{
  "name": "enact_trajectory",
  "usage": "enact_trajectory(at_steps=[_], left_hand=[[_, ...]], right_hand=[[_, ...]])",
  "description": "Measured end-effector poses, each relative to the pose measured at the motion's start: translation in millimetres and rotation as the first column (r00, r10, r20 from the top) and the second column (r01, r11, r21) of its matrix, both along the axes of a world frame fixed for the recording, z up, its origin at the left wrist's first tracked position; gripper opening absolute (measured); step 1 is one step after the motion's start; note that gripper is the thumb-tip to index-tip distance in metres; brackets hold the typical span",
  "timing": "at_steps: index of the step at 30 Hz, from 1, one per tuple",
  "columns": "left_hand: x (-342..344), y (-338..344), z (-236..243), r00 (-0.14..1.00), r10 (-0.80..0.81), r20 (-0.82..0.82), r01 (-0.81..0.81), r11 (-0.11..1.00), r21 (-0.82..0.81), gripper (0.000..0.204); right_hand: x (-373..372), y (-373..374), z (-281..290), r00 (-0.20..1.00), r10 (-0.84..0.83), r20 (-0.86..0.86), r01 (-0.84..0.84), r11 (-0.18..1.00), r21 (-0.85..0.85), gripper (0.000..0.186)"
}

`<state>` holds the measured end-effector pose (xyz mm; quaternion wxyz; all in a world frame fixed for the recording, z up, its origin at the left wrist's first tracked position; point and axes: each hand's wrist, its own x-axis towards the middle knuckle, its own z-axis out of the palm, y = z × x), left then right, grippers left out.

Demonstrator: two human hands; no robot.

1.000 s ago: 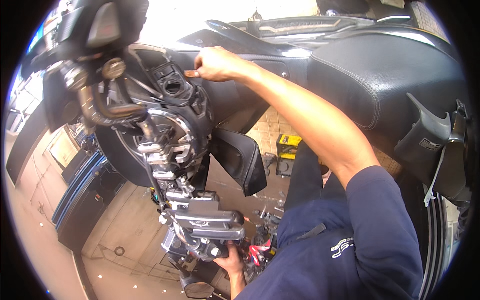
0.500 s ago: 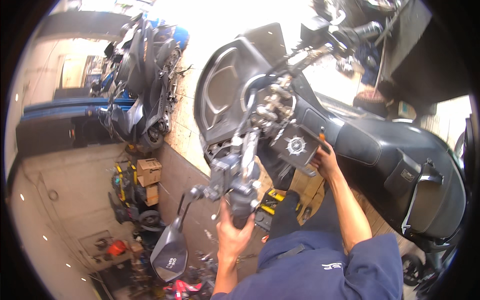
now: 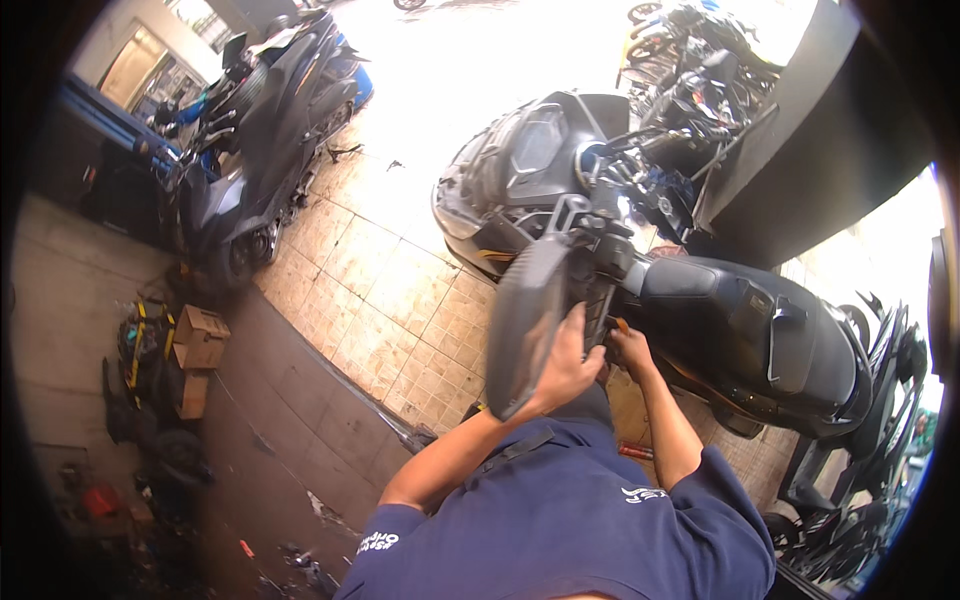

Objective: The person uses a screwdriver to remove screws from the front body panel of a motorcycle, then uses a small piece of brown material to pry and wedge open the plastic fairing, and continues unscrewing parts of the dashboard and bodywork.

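Note:
My left hand (image 3: pixel 572 355) grips the dark handlebar end (image 3: pixel 596 310) of a black scooter, just right of a large black mirror (image 3: pixel 520 320) that stands close in front of me. My right hand (image 3: pixel 632 350) is closed on a small orange-handled item (image 3: pixel 621 326), lower on the scooter beside the front of the long black seat (image 3: pixel 690 290); what exactly it touches there is hidden. The scooter's black front body (image 3: pixel 520 150) and exposed bar fittings (image 3: pixel 610 235) lie beyond my hands.
Another dark scooter (image 3: pixel 250 150) stands at upper left on tiles. Cardboard boxes (image 3: pixel 200 340) and parts are at left. Several motorcycles (image 3: pixel 700 90) are at the back right, beside a dark pillar (image 3: pixel 800 140). More black bodywork (image 3: pixel 880 420) is at right.
My view has swung round and up. My right hand has gone from beside the dashboard down toward the seat front. The handlebar and mirror have turned inward, with my left hand on them.

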<state>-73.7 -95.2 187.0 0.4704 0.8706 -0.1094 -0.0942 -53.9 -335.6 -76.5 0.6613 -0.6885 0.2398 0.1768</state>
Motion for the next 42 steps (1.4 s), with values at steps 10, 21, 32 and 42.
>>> enact_trajectory(at_steps=[10,21,32,42], left_hand=[[-8.1,101.0,4.3,0.777,-0.578,-0.248,0.537,0.815,-0.219,0.059],[159.6,346.2,33.1,0.735,-0.588,-0.338,0.524,0.808,-0.269,0.063],[423.7,590.4,-206.6,0.799,0.221,-0.56,-0.329,0.939,-0.099,0.047],[323.2,763.3,-318.3,0.028,0.585,-0.811,-0.479,0.719,0.503,0.045]], right_hand=[[-152.3,59.3,-31.9,0.656,0.339,-0.675,-0.57,0.808,-0.148,0.032],[-73.8,189.5,-59.7,0.496,0.437,-0.75,-0.749,0.652,-0.116,0.049],[-3.4,355.3,-59.3,0.553,0.234,-0.8,-0.501,0.86,-0.094,0.053],[196.9,464.4,-3.3,0.507,0.346,-0.789,-0.582,0.813,-0.017,0.05]])
